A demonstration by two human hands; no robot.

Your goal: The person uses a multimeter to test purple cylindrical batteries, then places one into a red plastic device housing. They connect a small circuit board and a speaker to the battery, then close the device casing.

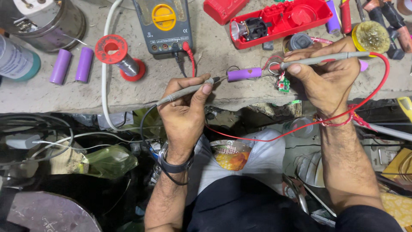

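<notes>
Surface: rough grey concrete worktop (51, 96), dusty and chipped along its near edge, crowded with repair gear.
Below the edge: dark clutter of cables, plastic bags and metal parts around the person's lap.
Cell under test: purple cylindrical battery cell (243, 74) lies on its side close to the worktop's near edge, about midway along, with thin wires at its right end running to a small green circuit board (283, 84).
Left hand (182, 112): closed in a pen grip round the grey probe (189, 89), its tip at the cell's left end.
Right hand (328, 77): fingers pinched round the second probe (319, 60), which trails a red lead (380, 81); its tip sits at the cell's right end.
Handling: the cell looks light, rigid and smooth, so likely to roll; best held round its middle, clear of the fine soldered wires, which seem fragile.
Meter: grey multimeter with yellow dial (164, 23) at the far edge, leads plugged in.
Left part of worktop: two spare purple cells (72, 65), a red solder spool (116, 55), a metal tin (47, 21).
Right far corner: open red plastic casing (281, 21) with a lamp inside, tools beside it.
</notes>
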